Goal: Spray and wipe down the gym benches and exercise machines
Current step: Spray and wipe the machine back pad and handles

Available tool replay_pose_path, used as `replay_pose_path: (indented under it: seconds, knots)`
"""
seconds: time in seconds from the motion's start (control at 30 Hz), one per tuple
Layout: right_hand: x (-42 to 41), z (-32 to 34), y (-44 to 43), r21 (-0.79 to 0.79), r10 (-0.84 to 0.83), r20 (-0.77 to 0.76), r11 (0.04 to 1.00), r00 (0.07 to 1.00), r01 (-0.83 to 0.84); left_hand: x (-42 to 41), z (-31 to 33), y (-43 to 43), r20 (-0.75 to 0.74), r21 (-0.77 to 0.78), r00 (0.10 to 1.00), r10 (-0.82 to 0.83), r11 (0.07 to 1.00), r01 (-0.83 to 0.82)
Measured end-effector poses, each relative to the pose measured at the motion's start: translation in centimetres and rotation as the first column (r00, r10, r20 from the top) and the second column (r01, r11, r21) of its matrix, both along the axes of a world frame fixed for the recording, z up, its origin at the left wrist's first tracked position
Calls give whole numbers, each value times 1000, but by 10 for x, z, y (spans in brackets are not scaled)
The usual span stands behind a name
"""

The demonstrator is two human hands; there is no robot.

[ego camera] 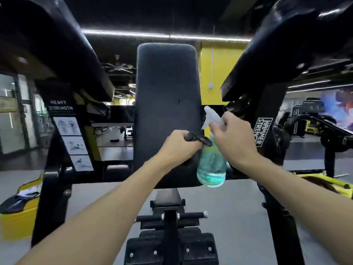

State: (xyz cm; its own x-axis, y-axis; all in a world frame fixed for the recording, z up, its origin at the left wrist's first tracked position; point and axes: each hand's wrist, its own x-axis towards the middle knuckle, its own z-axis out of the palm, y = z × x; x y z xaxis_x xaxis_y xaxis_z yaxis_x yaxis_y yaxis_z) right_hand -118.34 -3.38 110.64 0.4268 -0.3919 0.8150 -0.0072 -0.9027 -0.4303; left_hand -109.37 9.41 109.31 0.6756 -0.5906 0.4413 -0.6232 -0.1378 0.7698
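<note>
Left hand [179, 148] fingers pinch a crumpled black cloth [198, 139] against the back pad [168, 88]. Right hand [234, 139] fingers wrap the spray bottle [211, 167] neck, fingertips hidden.

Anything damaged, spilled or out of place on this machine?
Only one thing: the black back pad carries a small dark mark right of centre, perhaps a nick, too small to tell. No spill shows around the spray bottle held by the right hand.
</note>
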Motion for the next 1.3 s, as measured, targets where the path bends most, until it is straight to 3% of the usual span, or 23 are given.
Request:
replay_pose_path:
  seconds: [0.13, 0.23, 0.43, 0.53, 0.63, 0.7, 0.87, 0.93, 1.0, 1.03, 1.1, 1.17, 1.23, 1.3]
  knots:
    - [-54, -2, 51, 71, 57, -6, 996, 998, -56, -72, -1, 55, -74, 150, 995, -60, 986, 70]
    - [-89, 16, 84, 142, 140, 12, 980, 990, -140, -113, 19, 95, -20, 311, 997, -73, 947, 76]
    - [-146, 45, 150, 95, 298, 154, 944, 942, -315, -184, 43, 161, 122, 270, 989, 80, 957, -110]
    - [-172, 57, 187, 125, 515, 206, 830, 832, -544, -212, 53, 201, 117, 195, 985, 127, 970, -148]
    - [-189, 68, 220, 214, 761, 45, 626, 647, -750, -236, 63, 236, 134, 181, 982, 134, 971, -157]
    - [-198, 76, 242, 241, 821, -49, 563, 569, -791, -254, 72, 261, 160, 192, 979, 124, 969, -154]
    - [-211, 91, 296, 292, 868, -25, 481, 496, -827, -291, 95, 329, 226, 250, 948, 225, 927, -279]
    - [-210, 93, 311, 325, 879, -28, 458, 476, -827, -301, 105, 356, 342, 152, 862, 373, 884, -442]
    - [-208, 93, 329, 390, 907, -67, 408, 416, -826, -313, 118, 386, 488, -88, 661, 570, 785, -613]
    - [-207, 91, 337, 385, 901, -115, 428, 417, -818, -319, 126, 399, 528, -204, 548, 649, 723, -660]
    - [-207, 91, 355, 357, 897, -160, 442, 412, -823, -322, 143, 425, 528, -275, 417, 740, 613, -740]
    - [-206, 90, 370, 348, 899, -152, 438, 411, -829, -318, 161, 442, 426, -128, 494, 758, 590, -797]
    - [-202, 92, 382, 352, 895, -164, 447, 415, -823, -312, 175, 451, 295, 34, 620, 727, 640, -767]
    - [-200, 95, 392, 367, 901, -186, 434, 392, -823, -306, 178, 456, 193, 81, 680, 707, 679, -729]
